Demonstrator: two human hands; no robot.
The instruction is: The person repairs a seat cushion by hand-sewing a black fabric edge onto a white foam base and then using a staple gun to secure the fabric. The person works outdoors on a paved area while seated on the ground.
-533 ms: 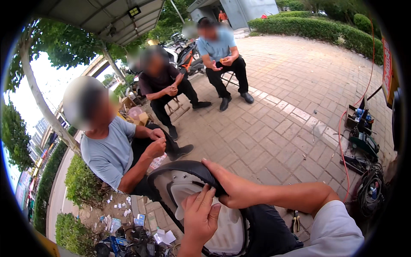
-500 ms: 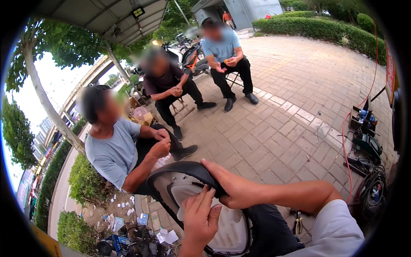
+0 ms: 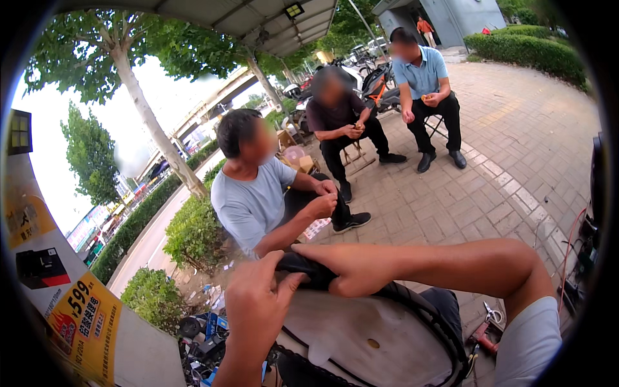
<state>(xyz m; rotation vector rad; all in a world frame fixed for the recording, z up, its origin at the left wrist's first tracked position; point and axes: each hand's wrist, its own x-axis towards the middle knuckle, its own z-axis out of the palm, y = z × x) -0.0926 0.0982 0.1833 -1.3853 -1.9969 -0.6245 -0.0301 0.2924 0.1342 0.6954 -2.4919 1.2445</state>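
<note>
1. The padded seat, as it looks to be, is underside up and appears to rest on your lap, its gripped end out beyond the lap's far edge; your dark trousers (image 3: 445, 302) show past its right side.
2. Your left hand (image 3: 253, 300) pinches the black cover (image 3: 308, 267) at that far end, thumb on the near side, fingers over the rim.
3. Your right hand (image 3: 361, 267) clamps the same end just beside it, fingers and thumb closed on the folded material.
4. Judge the cover soft and pliable, perhaps a little slick; a broad pinch should hold it better than fingertips alone.
5. Expect the pale base panel (image 3: 406, 326) to be stiff and light for its size. It looks like moulded plastic, so its rim should bear firm pressure, though a hard pry might crack it.
6. Take hold where cover and panel rim meet, thumbs inside and fingers outside; the smooth middle, around the oval hole (image 3: 373, 344), offers little purchase.
7. Off the lap's right edge, a red-handled tool (image 3: 485, 338) lies on the brick pavement (image 3: 412, 209), apart from both hands.
</note>
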